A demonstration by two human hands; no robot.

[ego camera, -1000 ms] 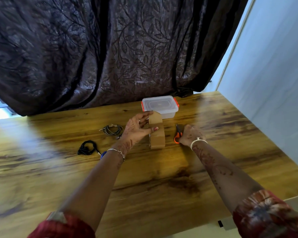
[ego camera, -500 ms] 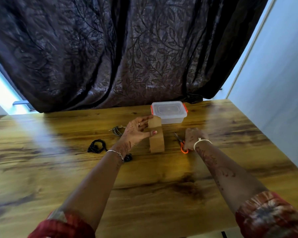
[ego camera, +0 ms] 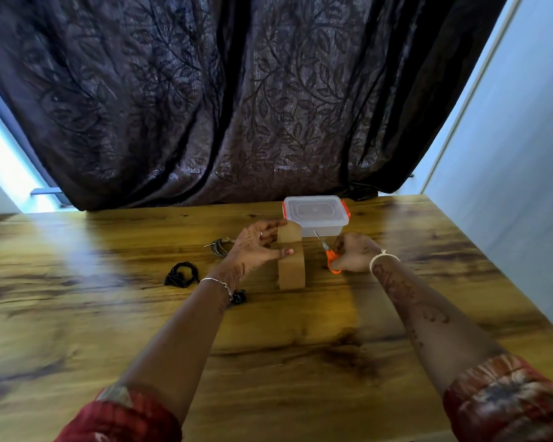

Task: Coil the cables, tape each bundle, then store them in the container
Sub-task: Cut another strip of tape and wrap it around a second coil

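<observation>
Cables lie in three small bundles left of the worktop's (ego camera: 300, 378) middle: a grey coil (ego camera: 220, 247), a black bundle (ego camera: 181, 275) at about eight o'clock from it, and a third dark bundle (ego camera: 239, 297) mostly hidden under the left wrist. None of them touches another, and none is in the container (ego camera: 315, 215). This clear box with orange clips stands with its lid on at the far edge, at roughly one o'clock from the coil. Just in front of it a brown tape roll (ego camera: 291, 266) stands on edge on the worktop. The left hand (ego camera: 259, 247) grips the roll from its nine o'clock side, fingers curled over the top and the thumb pressed flat across the outer face. At three o'clock from the roll, the right hand (ego camera: 353, 252) is curled round the orange handles of a pair of scissors (ego camera: 331, 260). The thin blades point toward eleven o'clock, at the container's near wall. Whether the blades are parted cannot be told. A dark leaf-patterned curtain (ego camera: 205, 106) hangs behind the worktop.
</observation>
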